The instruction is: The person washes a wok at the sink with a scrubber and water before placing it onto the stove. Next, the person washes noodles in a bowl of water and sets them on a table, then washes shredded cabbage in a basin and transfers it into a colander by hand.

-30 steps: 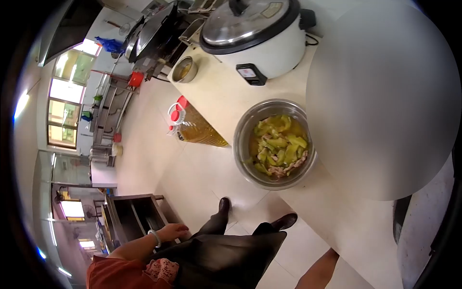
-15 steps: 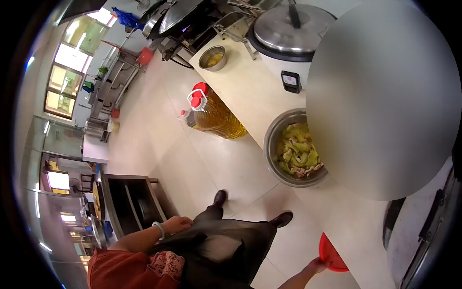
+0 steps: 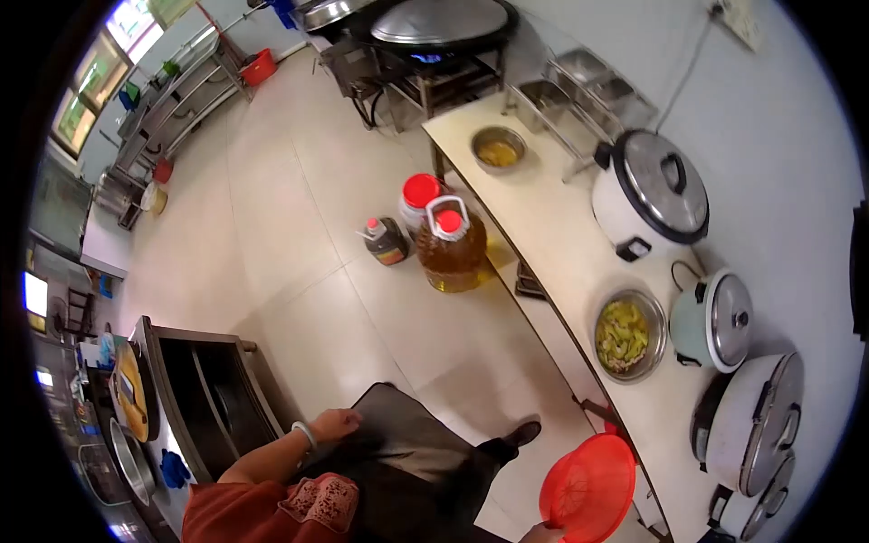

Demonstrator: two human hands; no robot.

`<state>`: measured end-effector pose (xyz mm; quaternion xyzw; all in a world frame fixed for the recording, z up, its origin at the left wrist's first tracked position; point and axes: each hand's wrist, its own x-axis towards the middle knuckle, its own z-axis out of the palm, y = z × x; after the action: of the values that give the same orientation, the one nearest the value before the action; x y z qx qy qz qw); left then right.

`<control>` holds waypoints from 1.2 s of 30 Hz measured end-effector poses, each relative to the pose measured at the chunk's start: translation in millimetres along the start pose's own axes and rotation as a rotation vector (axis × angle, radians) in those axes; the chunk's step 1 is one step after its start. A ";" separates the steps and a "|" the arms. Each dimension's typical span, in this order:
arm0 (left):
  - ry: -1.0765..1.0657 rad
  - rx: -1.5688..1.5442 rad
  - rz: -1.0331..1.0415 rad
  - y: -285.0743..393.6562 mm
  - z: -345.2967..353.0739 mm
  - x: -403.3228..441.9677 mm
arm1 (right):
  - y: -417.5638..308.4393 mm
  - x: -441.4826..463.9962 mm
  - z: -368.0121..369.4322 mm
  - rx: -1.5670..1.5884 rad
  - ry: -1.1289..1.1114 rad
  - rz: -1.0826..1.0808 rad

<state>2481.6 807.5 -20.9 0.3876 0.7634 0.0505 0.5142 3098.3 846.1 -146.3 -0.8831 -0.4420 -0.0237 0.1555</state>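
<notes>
My right hand (image 3: pixel 541 534) grips the rim of a red plastic colander (image 3: pixel 593 484), which hangs tilted beside the long table's edge. Part of that hand is cut off by the bottom of the view. My left hand (image 3: pixel 336 423), with a pale bracelet at the wrist, is held in front of the dark apron (image 3: pixel 407 434). Its fingers are curled in and nothing shows in them. A steel bowl of green vegetable and meat pieces (image 3: pixel 625 337) stands on the table (image 3: pixel 543 226), above the colander in view.
Rice cookers (image 3: pixel 652 195) line the wall side of the table. A smaller steel bowl (image 3: pixel 498 149) stands near the far end. A large oil jug (image 3: pixel 453 249) and a dark bottle (image 3: pixel 386 241) stand on the floor. A metal cabinet (image 3: pixel 208 389) is at the left; a wok stove (image 3: pixel 434 59) is beyond.
The view has swung, bringing the cookers into sight, and the grey blur at right is gone. The red colander now shows more fully, still in my right hand. My left hand stays curled.
</notes>
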 end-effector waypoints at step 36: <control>0.668 -2.096 0.109 -276.5 -657.1 31.5 | -1276.2 -273.1 -42.6 0.795 -1.162 -0.938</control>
<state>1785.3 847.1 130.3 -0.2411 0.4245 0.7983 0.3528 1930.5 1338.1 169.0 -0.3597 -0.7477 0.5294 0.1768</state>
